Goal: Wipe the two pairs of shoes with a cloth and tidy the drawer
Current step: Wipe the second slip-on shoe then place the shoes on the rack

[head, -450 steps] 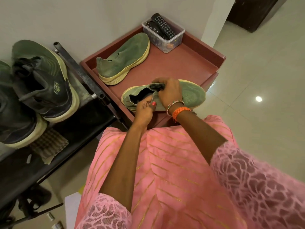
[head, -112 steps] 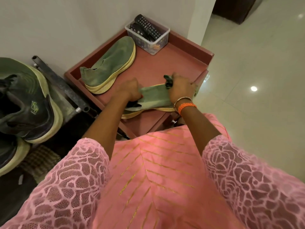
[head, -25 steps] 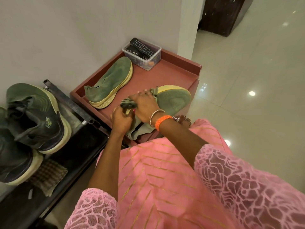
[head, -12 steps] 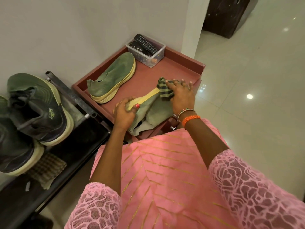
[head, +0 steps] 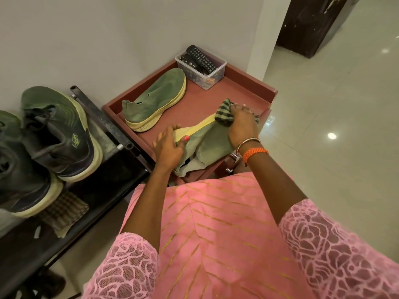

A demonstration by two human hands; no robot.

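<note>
**Cloth at toe of tilted green slip-on**

Left hand (head: pixel 167 146) grips the heel end of a green slip-on shoe (head: pixel 204 140), tipped on its side, yellow sole edge up, at frame centre. Right hand (head: pixel 241 123) clutches a bunched checked cloth (head: pixel 224 112) against the toe. Its mate (head: pixel 155 100) lies flat just above-left on the red drawer surface (head: pixel 239 89). Clear box of remotes (head: pixel 200 63) at the top. Dark sneakers (head: pixel 54 134) on the black rack, left edge.

Remotes (head: pixel 201 57) in box (head: pixel 212 76), behind shoe (head: pixel 155 99)
</note>
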